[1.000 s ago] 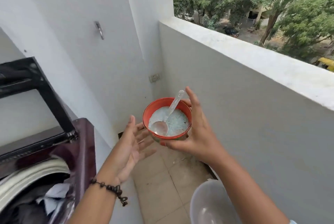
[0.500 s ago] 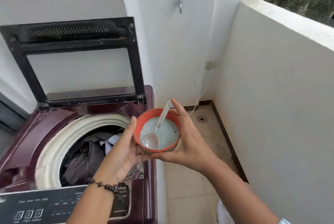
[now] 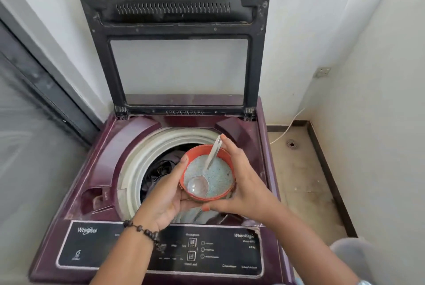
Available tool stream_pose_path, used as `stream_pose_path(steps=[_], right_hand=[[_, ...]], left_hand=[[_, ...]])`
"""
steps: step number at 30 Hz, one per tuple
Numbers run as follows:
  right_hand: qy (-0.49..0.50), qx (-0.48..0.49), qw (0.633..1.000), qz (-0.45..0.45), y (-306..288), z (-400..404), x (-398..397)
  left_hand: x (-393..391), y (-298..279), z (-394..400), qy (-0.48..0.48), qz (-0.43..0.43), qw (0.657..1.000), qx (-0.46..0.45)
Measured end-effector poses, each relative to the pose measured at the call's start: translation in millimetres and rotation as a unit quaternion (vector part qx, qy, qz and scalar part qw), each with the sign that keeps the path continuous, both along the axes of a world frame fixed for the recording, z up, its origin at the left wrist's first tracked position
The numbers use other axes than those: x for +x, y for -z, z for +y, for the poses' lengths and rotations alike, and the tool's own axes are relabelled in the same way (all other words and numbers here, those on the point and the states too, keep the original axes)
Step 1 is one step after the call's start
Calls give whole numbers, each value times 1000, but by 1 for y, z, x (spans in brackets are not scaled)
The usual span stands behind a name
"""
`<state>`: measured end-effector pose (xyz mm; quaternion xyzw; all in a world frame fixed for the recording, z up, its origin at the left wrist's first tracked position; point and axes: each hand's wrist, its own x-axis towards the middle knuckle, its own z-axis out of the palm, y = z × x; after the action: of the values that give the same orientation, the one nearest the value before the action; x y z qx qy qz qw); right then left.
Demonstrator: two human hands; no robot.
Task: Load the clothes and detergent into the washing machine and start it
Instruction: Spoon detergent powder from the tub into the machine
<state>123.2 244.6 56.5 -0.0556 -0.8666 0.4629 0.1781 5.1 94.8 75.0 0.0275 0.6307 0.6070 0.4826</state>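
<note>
Sliding door: a grey glass panel in a dark frame is standing at the far left, beside the machine.
Washing machine: a maroon top-loading washer is sitting against the white wall, its black-framed lid with a clear window standing upright at the back.
Control panel: a black strip with white lettering is running along the washer's near edge.
Clothes: dark garments are lying inside the round, pale-rimmed drum opening.
Left hand: the left hand, a dark beaded bracelet at its wrist, is cupping the bowl's left side and underside, fingers curled against it.
Detergent bowl: a small round orange-red bowl filled with pale blue-white powder is being held over the right part of the drum opening.
Spoon: a clear plastic spoon is resting in the powder, its handle leaning on the far rim.
Right hand: the right hand is wrapping the bowl's right side, thumb beneath and fingers reaching to the far rim.
Floor: beige tiles with a round drain are showing to the right of the washer.
</note>
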Motion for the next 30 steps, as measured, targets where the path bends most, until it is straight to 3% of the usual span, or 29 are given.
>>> stream_pose_path(steps=[3,7,12,16,23,30], right_hand=[[-24,-91,994,-60,2,-6,-10],[99,-315,941,-70,10,-6,-25],[191,-318,926,-69,7,-6,-37],[237,-335,912,-10,-2,-8,-29],[238,-259,935,45,-14,-16,5],[248,2,968,42,7,-29,27]], left_hand=[[-18,7,-12,14,13,1000,-10],[-30,15,-16,38,41,998,-27],[-33,20,-13,64,55,996,-17],[-38,24,-8,53,54,997,-6],[-42,36,0,43,50,998,-21],[-27,39,13,100,130,985,-48]])
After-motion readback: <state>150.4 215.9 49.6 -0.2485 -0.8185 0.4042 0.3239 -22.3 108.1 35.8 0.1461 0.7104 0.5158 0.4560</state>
